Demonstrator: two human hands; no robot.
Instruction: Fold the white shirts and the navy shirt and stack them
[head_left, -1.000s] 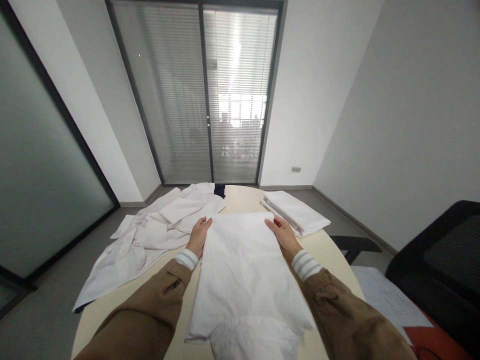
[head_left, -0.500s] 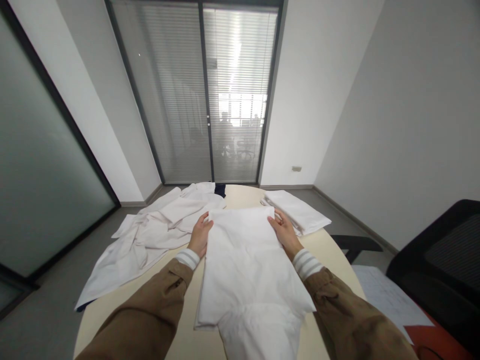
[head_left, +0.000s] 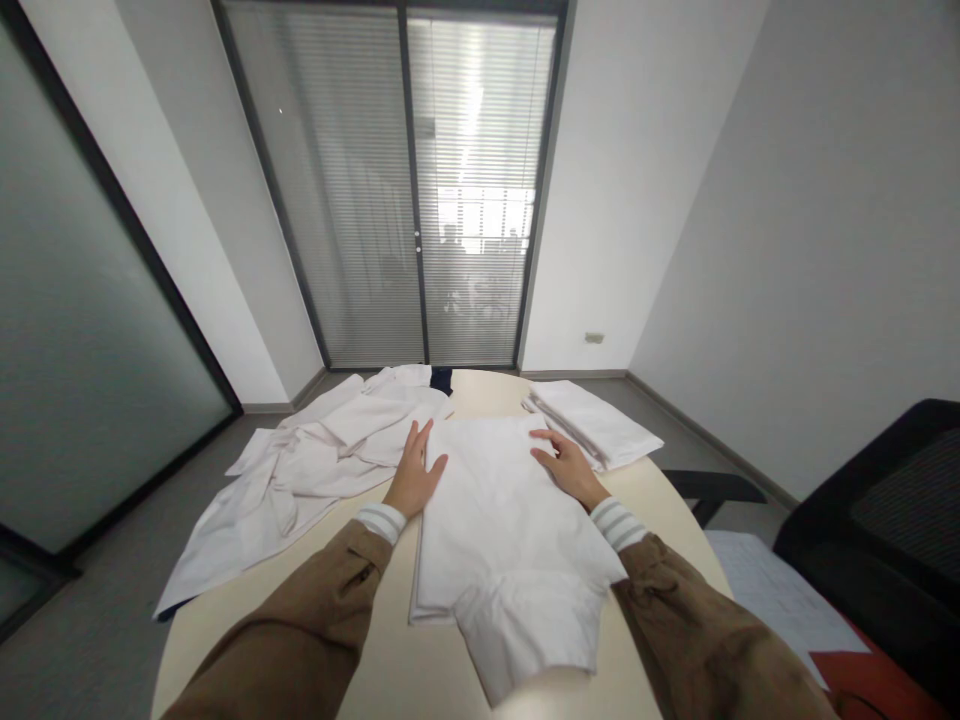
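A folded white garment point(head_left: 499, 520) lies lengthways on the pale round table point(head_left: 375, 680) in front of me. My left hand point(head_left: 416, 476) rests flat at the cloth's far left edge, fingers stretched out and apart. My right hand point(head_left: 566, 466) lies on the cloth's far right part, fingers spread and slightly bent. Neither hand holds anything. A looser flap of the same white cloth point(head_left: 525, 640) lies at the near end, close to the table's edge.
A heap of crumpled white garments point(head_left: 300, 465) covers the table's left side and hangs over its rim. A neat stack of folded white cloth point(head_left: 596, 422) sits at the far right. A black chair point(head_left: 885, 540) stands to the right, with papers point(head_left: 772, 600) beside it.
Both hands pushed the folded garment away from me across the table, then let go of its far corners and opened flat on it. The near flap now lies further onto the table.
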